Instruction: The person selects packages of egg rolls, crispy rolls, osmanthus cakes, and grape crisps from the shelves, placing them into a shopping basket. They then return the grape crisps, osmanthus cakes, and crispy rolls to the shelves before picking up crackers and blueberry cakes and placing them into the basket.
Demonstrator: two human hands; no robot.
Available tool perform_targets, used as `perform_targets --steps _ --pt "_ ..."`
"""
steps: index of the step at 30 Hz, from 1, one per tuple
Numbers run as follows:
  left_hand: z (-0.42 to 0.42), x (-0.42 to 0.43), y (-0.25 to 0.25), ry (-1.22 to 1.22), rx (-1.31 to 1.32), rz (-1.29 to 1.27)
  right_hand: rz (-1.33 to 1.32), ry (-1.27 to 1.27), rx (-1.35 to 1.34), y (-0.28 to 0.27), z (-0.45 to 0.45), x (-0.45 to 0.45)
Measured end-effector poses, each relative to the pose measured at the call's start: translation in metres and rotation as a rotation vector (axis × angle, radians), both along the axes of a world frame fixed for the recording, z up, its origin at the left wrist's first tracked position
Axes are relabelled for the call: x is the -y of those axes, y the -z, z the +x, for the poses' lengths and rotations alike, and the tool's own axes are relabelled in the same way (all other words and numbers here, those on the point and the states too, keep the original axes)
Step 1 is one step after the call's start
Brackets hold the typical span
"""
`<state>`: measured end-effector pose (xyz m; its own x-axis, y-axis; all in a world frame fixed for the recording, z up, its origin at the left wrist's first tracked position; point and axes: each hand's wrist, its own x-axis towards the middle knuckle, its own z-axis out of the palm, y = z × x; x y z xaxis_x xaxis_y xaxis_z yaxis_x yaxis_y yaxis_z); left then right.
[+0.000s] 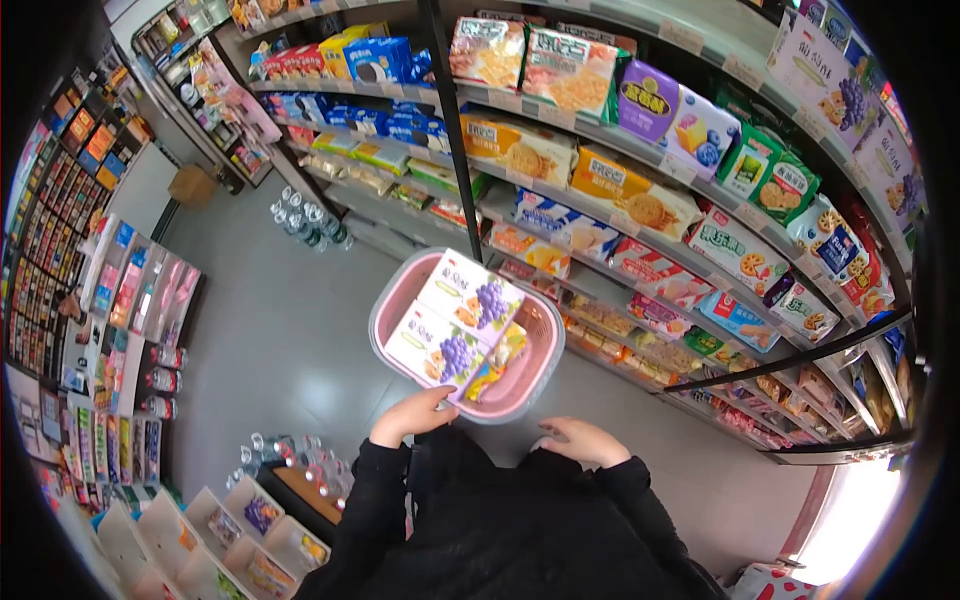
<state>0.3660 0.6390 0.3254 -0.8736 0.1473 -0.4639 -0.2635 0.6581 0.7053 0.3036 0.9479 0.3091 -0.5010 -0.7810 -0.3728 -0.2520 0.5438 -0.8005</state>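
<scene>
A pink basket (530,385) with a pale rim is in front of me at the middle of the view. Two white boxes with purple grapes printed on them (455,315) lie in it side by side, with a yellow packet (503,358) beside them. My left hand (412,415) is at the basket's near edge, its fingers on the rim by the closer box; what they grip is partly hidden. Apart from the basket, to its lower right, my right hand (583,441) has its fingers loosely spread and holds nothing.
Shelves (620,215) of boxed and bagged snacks curve along the back and right. Bottle packs (310,222) stand on the floor beyond the basket. White bins (215,530) are at the lower left, near a bottle group (325,475). A display stand (130,290) is at the left.
</scene>
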Motion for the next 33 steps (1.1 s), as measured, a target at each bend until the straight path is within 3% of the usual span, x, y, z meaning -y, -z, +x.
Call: perform_targets --steps 4,6,8,10,12,14,16,18,19,20,22,23,26,27,29,31,33 --pt "-0.029 0.065 0.029 0.084 0.072 0.158 0.053 0.022 -0.038 0.023 -0.009 0.046" --pt "-0.052 0.098 0.004 0.201 0.033 0.069 0.057 0.132 0.029 0.037 -0.014 0.081" --pt "-0.077 0.149 0.055 0.272 -0.032 0.038 0.203 0.174 -0.059 0.055 -0.018 0.120" --pt "-0.106 0.179 0.054 0.273 -0.054 -0.042 0.100 0.240 0.025 0.041 -0.032 0.156" --pt "-0.139 0.196 0.058 0.219 0.011 0.055 0.037 0.415 -0.028 0.061 -0.046 0.181" --pt "-0.165 0.201 0.050 0.094 -0.009 0.098 -0.096 0.823 -0.166 0.085 -0.060 0.202" --pt "-0.185 0.194 0.056 0.143 -0.005 0.087 -0.088 1.063 -0.291 0.064 -0.084 0.214" --pt "-0.206 0.186 0.096 0.215 -0.203 0.172 -0.121 1.218 -0.256 0.106 -0.100 0.212" --pt "-0.207 0.172 0.072 0.165 -0.111 0.259 -0.175 1.336 -0.227 0.122 -0.108 0.212" --pt "-0.210 0.167 0.088 0.173 -0.105 0.259 -0.172 1.345 -0.223 0.125 -0.110 0.211" --pt "-0.220 0.162 0.131 0.060 -0.191 -0.040 -0.093 1.332 -0.250 0.128 -0.116 0.211" --pt "-0.221 0.159 0.137 0.066 -0.235 -0.082 -0.201 1.312 -0.212 0.128 -0.117 0.212" --pt "-0.224 0.153 0.155 0.036 -0.148 -0.007 -0.152 1.358 -0.059 0.141 -0.117 0.214" --pt "-0.232 0.160 0.198 0.112 -0.128 0.083 -0.152 1.374 -0.065 0.156 -0.119 0.212" --pt "-0.229 0.150 0.172 0.116 -0.081 0.070 -0.047 1.412 -0.044 0.192 -0.121 0.210" --pt "-0.220 0.141 0.139 0.078 -0.016 -0.045 -0.014 1.383 -0.048 0.154 -0.118 0.214" --pt "-0.216 0.141 0.142 0.055 -0.029 -0.035 0.025 1.384 -0.075 0.132 -0.115 0.220"
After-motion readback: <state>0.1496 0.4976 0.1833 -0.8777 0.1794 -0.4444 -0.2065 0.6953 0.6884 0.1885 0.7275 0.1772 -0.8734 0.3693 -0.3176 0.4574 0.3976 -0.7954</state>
